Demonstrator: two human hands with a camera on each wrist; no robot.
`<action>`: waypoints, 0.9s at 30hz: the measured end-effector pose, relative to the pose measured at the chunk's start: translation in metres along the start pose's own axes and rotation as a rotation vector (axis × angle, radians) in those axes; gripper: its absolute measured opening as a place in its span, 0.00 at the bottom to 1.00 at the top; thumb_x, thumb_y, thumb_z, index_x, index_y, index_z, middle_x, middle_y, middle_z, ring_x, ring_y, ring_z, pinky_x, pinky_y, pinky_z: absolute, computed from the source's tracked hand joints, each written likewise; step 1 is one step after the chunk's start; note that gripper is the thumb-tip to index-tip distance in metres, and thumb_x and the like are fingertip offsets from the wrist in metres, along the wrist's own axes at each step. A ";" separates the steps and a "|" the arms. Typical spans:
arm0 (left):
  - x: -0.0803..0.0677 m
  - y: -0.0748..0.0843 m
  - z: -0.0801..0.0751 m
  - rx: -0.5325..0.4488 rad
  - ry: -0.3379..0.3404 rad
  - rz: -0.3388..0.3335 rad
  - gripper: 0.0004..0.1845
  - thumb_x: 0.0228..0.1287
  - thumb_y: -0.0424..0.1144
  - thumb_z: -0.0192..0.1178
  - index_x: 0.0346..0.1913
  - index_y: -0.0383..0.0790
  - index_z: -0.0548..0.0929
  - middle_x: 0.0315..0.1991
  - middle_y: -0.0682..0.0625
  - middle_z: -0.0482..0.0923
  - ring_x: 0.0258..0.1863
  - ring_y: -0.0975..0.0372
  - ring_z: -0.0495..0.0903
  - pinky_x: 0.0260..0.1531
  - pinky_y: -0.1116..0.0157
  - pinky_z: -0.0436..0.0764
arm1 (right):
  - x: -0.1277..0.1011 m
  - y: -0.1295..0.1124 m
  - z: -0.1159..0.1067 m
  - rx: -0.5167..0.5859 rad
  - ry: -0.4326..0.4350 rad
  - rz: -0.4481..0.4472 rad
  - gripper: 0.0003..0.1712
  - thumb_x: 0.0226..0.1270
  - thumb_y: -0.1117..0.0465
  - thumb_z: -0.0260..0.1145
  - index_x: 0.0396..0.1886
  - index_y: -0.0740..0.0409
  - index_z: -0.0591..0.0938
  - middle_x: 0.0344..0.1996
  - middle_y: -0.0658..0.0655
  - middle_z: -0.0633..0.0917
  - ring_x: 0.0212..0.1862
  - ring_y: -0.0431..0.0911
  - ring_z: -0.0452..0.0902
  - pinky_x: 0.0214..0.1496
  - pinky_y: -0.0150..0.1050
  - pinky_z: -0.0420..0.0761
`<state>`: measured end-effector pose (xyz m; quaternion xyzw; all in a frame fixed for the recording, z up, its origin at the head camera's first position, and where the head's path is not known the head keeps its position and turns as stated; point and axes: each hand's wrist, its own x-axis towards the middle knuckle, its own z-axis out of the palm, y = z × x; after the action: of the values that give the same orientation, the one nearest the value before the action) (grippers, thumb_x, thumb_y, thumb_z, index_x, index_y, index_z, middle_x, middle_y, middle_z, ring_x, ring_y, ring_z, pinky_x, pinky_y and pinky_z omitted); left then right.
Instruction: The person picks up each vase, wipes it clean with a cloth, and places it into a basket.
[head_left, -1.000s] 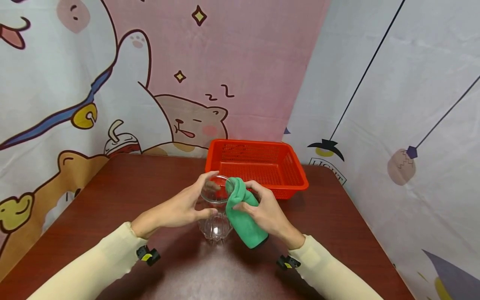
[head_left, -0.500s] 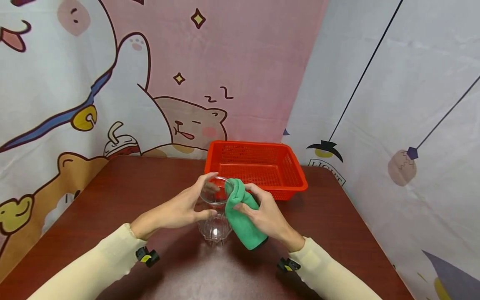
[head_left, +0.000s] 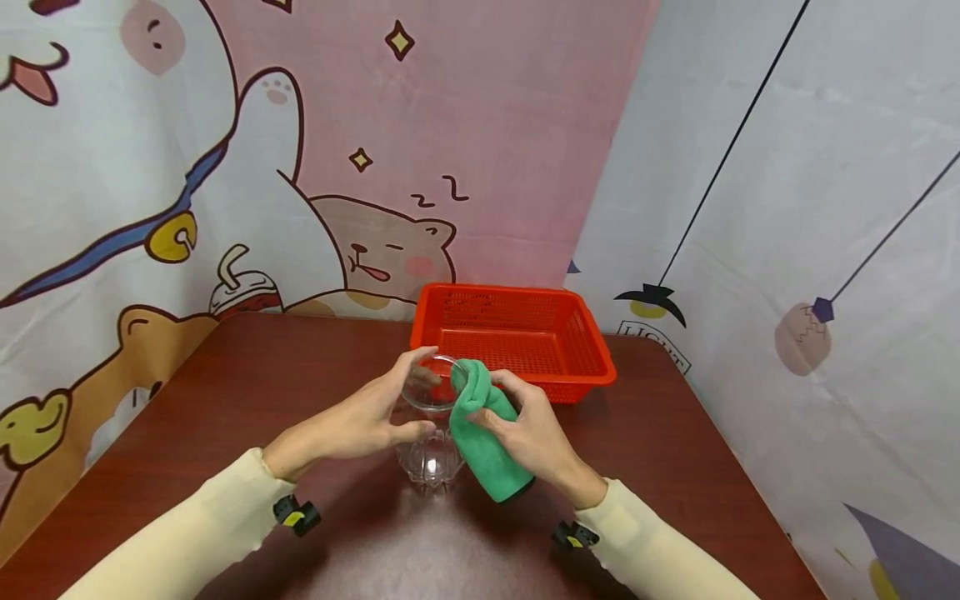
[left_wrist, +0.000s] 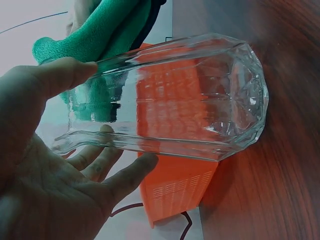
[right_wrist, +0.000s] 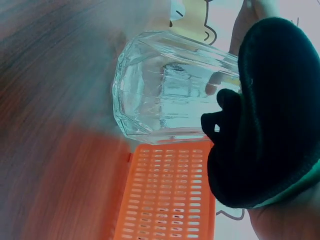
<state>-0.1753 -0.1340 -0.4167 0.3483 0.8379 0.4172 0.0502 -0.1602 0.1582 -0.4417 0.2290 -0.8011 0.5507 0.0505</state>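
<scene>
A clear faceted glass (head_left: 430, 425) stands upright on the brown table (head_left: 300, 392). My left hand (head_left: 367, 412) grips it near the rim, thumb on the near side and fingers on the far side, as the left wrist view shows on the glass (left_wrist: 170, 95). My right hand (head_left: 525, 429) holds a folded green cloth (head_left: 483, 433) against the glass's right side, its top edge draped over the rim. In the right wrist view the cloth (right_wrist: 265, 115) looks dark beside the glass (right_wrist: 165, 95).
An orange perforated basket (head_left: 577, 329) sits just behind the hands at the table's far right. Patterned cloth backdrops close in the back and right sides. Bare tabletop spreads to the left and toward me.
The hands, glass and cloth have barely shifted; the right hand and cloth sit very slightly higher on the glass.
</scene>
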 end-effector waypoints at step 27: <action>0.001 0.001 0.001 -0.005 0.004 -0.008 0.55 0.78 0.39 0.78 0.94 0.51 0.51 0.76 0.38 0.81 0.70 0.48 0.87 0.72 0.37 0.86 | 0.001 0.007 0.006 -0.120 0.020 -0.031 0.27 0.72 0.58 0.88 0.68 0.51 0.92 0.56 0.52 0.96 0.52 0.44 0.92 0.57 0.36 0.91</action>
<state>-0.1753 -0.1321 -0.4165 0.3441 0.8384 0.4197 0.0509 -0.1631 0.1547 -0.4498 0.2324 -0.8284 0.5032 0.0804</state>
